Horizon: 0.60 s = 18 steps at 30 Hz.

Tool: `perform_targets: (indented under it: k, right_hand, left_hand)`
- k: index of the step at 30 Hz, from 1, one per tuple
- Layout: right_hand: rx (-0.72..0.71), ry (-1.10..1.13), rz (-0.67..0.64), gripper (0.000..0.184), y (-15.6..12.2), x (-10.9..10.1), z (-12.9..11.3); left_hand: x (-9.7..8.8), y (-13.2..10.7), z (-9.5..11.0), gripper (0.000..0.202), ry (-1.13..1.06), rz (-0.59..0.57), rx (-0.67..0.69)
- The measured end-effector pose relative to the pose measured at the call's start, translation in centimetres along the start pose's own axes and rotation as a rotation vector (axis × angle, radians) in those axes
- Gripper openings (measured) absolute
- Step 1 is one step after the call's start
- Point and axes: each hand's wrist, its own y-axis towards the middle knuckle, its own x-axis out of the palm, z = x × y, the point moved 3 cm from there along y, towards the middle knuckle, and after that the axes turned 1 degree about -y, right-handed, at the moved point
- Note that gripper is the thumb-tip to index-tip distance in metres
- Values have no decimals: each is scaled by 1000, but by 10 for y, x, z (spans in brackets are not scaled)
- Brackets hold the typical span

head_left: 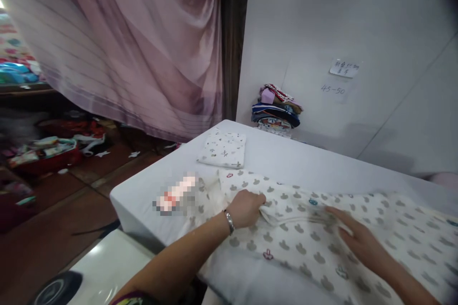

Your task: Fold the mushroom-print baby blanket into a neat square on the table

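A white cloth (300, 243) printed with grey rabbit heads is spread over the near side of the white table, with a few outlined heads in red and teal. My left hand (246, 207), with a silver bracelet at its wrist, is closed on a pinch of this cloth. From there a raised fold runs to the right. At the fold's other end my right hand (358, 238) rests on the cloth, fingers stretched out and thumb apart. Behind my left hand lies a folded white cloth (223, 149) with a small dark print.
The white table's (143, 190) left corner is near me. A pile of folded clothes (275, 109) stands behind it by the white wall (304, 19). A pink curtain (161, 47) hangs at the left. Below it, a red basket (67, 157) sits on the tiled floor. A pixelated patch hides something.
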Motion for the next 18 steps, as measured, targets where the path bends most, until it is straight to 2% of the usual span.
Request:
perform_targets:
  k: [1, 3, 4, 6, 8, 11, 14, 18]
  right_hand:
    - [-89, 77, -71, 45, 4, 11, -40]
    - [-256, 189, -122, 45, 13, 30, -113]
    - [-337, 240, -138, 44, 18, 38, -142]
    - [-448, 310, -120, 40, 27, 52, -184]
    - [-483, 337, -90, 36, 38, 61, -207]
    - [-525, 286, -73, 31, 54, 70, -225]
    - [-583, 174, -141, 29, 67, 79, -238]
    - [-594, 49, -180, 31, 74, 91, -247]
  left_hand:
    - [6, -5, 5, 23, -2, -18, -4]
    - [10, -16, 10, 20, -45, 12, -9]
    - [9, -23, 11, 21, -90, 57, -10]
    - [5, -42, 7, 27, -194, 200, -44]
    - [2, -67, -4, 31, -278, 365, -179]
    - [7, -109, -27, 26, -408, 532, -509]
    - [20, -137, -44, 26, -676, 537, -762]
    - [31, -140, -45, 39, -1174, 490, -888]
